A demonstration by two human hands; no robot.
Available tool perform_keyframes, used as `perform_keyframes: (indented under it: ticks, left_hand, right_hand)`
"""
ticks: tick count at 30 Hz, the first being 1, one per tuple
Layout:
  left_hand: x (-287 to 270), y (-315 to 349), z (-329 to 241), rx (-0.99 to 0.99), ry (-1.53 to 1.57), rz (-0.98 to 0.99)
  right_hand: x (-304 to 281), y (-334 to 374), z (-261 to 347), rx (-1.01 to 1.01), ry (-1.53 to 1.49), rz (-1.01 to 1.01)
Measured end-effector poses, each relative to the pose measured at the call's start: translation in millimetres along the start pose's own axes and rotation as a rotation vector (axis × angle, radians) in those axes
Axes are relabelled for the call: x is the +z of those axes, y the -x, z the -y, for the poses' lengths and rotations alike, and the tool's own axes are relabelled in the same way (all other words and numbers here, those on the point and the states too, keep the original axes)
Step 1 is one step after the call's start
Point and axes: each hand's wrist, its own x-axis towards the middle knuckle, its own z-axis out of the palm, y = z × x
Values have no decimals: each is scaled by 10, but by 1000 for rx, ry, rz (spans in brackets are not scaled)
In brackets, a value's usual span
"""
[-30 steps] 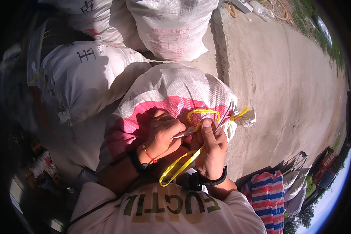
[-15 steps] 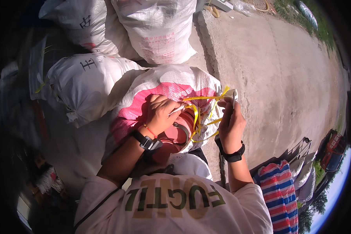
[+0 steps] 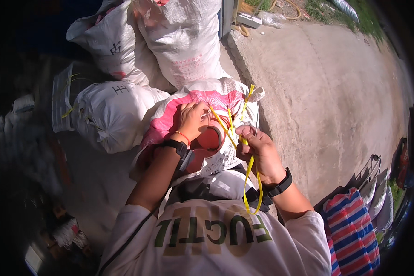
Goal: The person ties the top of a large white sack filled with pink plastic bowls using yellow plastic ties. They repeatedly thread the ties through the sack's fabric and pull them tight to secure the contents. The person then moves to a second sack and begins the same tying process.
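In front of me stands a woven white sack [image 3: 218, 85] with a pink band. Its mouth is spread, and reddish-brown round pieces [image 3: 210, 138] show inside; I cannot tell what they are. My left hand [image 3: 194, 120] is closed on the sack's far-left rim. At the right rim, my right hand [image 3: 261, 149] pinches a yellow plastic strap [image 3: 247, 172], which hangs in a loop over my lap. Other lengths of the strap slant across the opening and stick up at the far edge. A thin, pale, needle-like piece shows by the right fingers, partly hidden.
Other full white sacks [image 3: 179, 46] stand beyond, and a tied white sack [image 3: 112, 112] sits to the left beside a clear plastic bin [image 3: 62, 99]. A raised concrete edge [image 3: 248, 60] runs along the right. A striped red, white and blue bag [image 3: 352, 227] lies at lower right.
My right hand has come down and left, toward me, drawing the yellow strap into a loop over my lap. The left hand has stayed at the rim. The view has shifted slightly.
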Motion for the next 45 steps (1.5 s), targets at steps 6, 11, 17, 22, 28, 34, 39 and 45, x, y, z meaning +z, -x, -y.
perform_keyframes:
  ticks: [6,11,17,22,28,34,39,45]
  left_hand:
    - [-136,60,-94,96,-12,93]
    - [-228,101,-223,-72,-141,260]
    - [-115,81,-318,-199,-264,289]
    - [-75,275,-251,-92,-208,171]
    - [-363,792,-716,-92,-46,417]
    - [-68,1003,-416,-246,404,374]
    - [-99,1052,-538,-181,296,314]
    - [-136,1061,-807,98,226,369]
  right_hand:
    - [66,411,-285,-120,4,-71]
    - [48,631,-417,-146,58,-48]
    - [-247,524,-746,-32,166,-21]
    - [-771,226,-948,-121,465,-77]
    - [-752,299,-796,-360,345,-98]
    - [-748,299,-1106,-696,1677,-77]
    - [-779,237,-1237,-598,1925,-18]
    - [-597,28,-1474,-711,1618,-174]
